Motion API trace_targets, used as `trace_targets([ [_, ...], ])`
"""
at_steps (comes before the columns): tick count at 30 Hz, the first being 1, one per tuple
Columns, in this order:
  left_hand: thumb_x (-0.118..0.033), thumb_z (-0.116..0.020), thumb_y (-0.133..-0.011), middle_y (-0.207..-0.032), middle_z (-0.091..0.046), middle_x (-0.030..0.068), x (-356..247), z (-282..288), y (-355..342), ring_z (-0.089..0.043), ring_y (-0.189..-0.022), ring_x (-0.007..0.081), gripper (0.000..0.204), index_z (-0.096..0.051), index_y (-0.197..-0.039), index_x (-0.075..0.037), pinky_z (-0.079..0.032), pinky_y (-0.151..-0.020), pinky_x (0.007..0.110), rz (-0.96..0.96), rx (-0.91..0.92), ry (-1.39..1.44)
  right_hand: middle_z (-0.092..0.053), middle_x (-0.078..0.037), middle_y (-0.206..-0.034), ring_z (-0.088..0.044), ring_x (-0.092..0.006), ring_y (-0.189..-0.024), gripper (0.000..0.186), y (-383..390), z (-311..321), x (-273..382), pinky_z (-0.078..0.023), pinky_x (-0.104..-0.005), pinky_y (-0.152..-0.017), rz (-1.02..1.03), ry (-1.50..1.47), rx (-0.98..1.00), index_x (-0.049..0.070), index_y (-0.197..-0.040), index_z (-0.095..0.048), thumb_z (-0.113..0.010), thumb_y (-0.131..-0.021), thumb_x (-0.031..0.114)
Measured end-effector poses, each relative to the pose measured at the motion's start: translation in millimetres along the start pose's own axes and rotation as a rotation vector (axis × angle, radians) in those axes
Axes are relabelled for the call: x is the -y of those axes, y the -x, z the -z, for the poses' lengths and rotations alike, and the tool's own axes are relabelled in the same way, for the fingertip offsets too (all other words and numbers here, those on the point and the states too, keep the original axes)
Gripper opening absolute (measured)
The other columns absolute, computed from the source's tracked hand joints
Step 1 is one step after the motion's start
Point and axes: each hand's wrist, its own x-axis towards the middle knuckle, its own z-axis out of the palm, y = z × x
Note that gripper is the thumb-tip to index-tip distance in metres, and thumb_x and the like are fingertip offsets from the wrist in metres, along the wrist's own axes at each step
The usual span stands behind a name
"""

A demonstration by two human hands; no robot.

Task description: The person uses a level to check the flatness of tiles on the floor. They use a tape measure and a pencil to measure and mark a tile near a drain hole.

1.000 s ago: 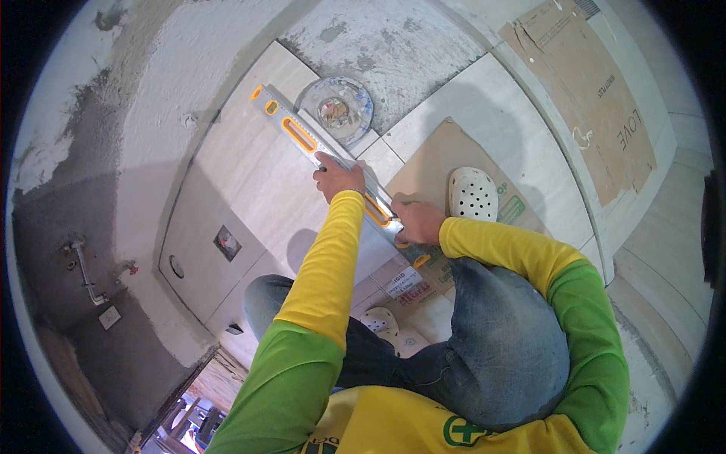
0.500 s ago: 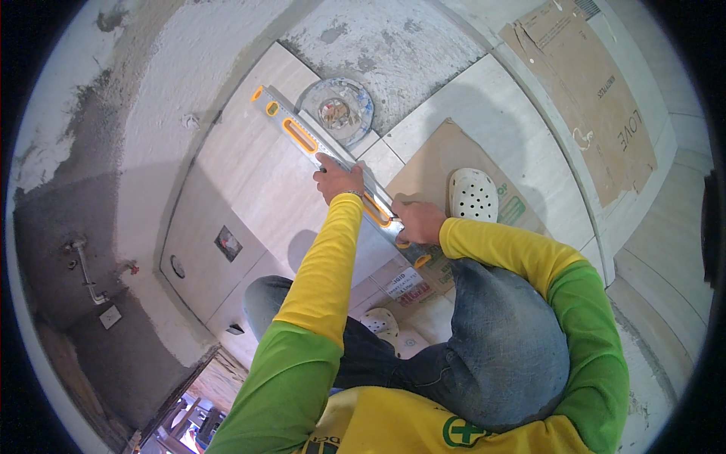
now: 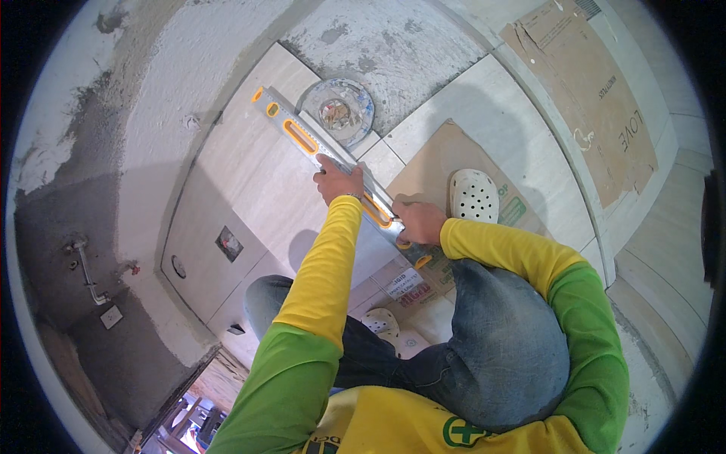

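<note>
A silver spirit level (image 3: 284,121) with yellow end caps and yellow-rimmed slots runs slantwise from far left to near right, along the edge of large beige tiles (image 3: 257,151). My left hand (image 3: 339,180) is closed over its middle, fingers curled on the upper edge. Nearer its lower end, my right hand (image 3: 421,222) grips the same level, with the fingertips partly hidden behind the bar. Beside the far half of the level a pale narrow strip shows, and I cannot tell whether it is a tile edge or a separate piece.
A round mortar-stained container (image 3: 363,113) stands beyond the level, next to rough concrete (image 3: 408,45). Cardboard (image 3: 431,159) lies under my white perforated clog (image 3: 474,195). More cardboard (image 3: 582,98) covers a ledge at right. A pipe with a tap (image 3: 89,272) is on the left wall.
</note>
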Motion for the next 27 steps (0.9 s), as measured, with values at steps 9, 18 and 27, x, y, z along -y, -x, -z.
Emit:
trace_targets([
  [9,-0.042,-0.078,-0.078,-0.129,-0.042,0.0310,3.9,-1.4,-1.7,-0.058,-0.112,0.0436,0.102,-0.018,-0.153,-0.007,-0.049,-0.097,0.043,-0.017,-0.014,-0.012,-0.068,-0.023,-0.099,-0.066,-0.0411,-0.096,0.055,1.5,1.8,2.4,-0.052,-0.0487,-0.083,0.001,-0.002,0.001,0.004,-0.113,-0.052,-0.078,-0.071,0.029],
  [18,-0.040,-0.079,-0.078,-0.128,-0.043,0.0302,1.7,-0.1,-1.5,-0.058,-0.112,0.0432,0.102,-0.018,-0.153,-0.007,-0.049,-0.097,0.043,-0.011,-0.006,0.001,-0.068,-0.023,-0.099,-0.066,-0.0406,-0.097,0.054,1.5,1.4,2.9,-0.052,-0.0486,-0.083,0.000,0.006,-0.010,0.004,-0.112,-0.052,-0.077,-0.072,0.029],
  [27,-0.042,-0.079,-0.075,-0.130,-0.042,0.0319,4.5,2.4,-4.3,-0.058,-0.113,0.0426,0.107,-0.016,-0.154,-0.007,-0.049,-0.098,0.041,-0.014,0.020,-0.002,-0.068,-0.023,-0.100,-0.066,-0.0411,-0.097,0.056,0.0,0.0,0.8,-0.051,-0.0491,-0.084,0.025,0.005,-0.003,0.003,-0.113,-0.051,-0.078,-0.072,0.029],
])
